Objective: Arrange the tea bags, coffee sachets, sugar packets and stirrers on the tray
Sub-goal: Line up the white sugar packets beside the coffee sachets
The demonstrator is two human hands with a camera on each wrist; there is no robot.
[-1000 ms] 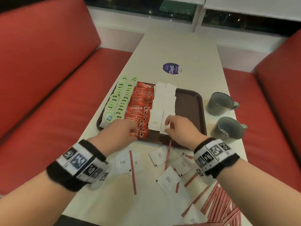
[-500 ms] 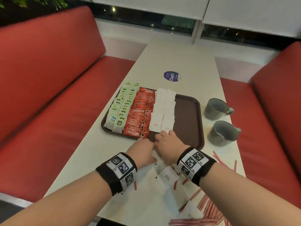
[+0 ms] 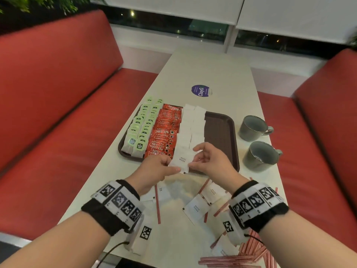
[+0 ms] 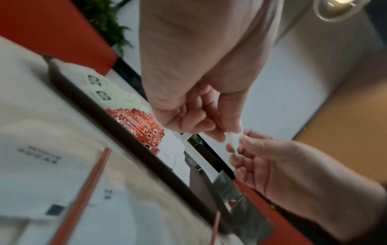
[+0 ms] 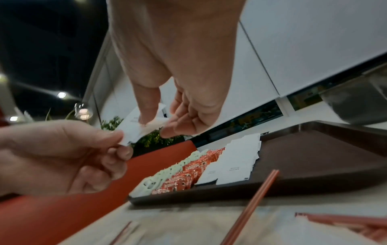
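**A:** ok, head view, running left to right. Far left of the brown tray [image 3: 222, 132] are two rows of green-tagged tea bags [image 3: 142, 130], then the red coffee sachets [image 3: 166, 130], then two rows of white sugar packets [image 3: 193, 122]. The right part of the tray is bare brown.

**B:** and the hands?

**A:** Both sit in the middle of the frame, over the tray's near edge. The left hand [image 3: 154, 169] pinches the left end of one white sugar packet [image 3: 181, 161], thumb and fingers [image 4: 209, 131] clamped on it. The right hand [image 3: 210, 161] has the packet's right end, thumb and forefinger pressed together on the paper, the other fingers loosely curled. The packet is up off the table [image 3: 202, 64], the words "white sugar" facing the camera.

**B:** loose stuff?

**A:** Lower middle of the frame, more loose packets [image 3: 197, 207] lie flat on the table with a few red stirrers [image 3: 157, 207] among them, and there's a bigger bunch of stirrers [image 3: 251, 254] at the lower right.

**B:** right side?

**A:** Two grey mugs [image 3: 253, 128] stand just beside the tray's right edge, one behind the other. Red bench seats [image 3: 58, 93] run down both edges of the frame.
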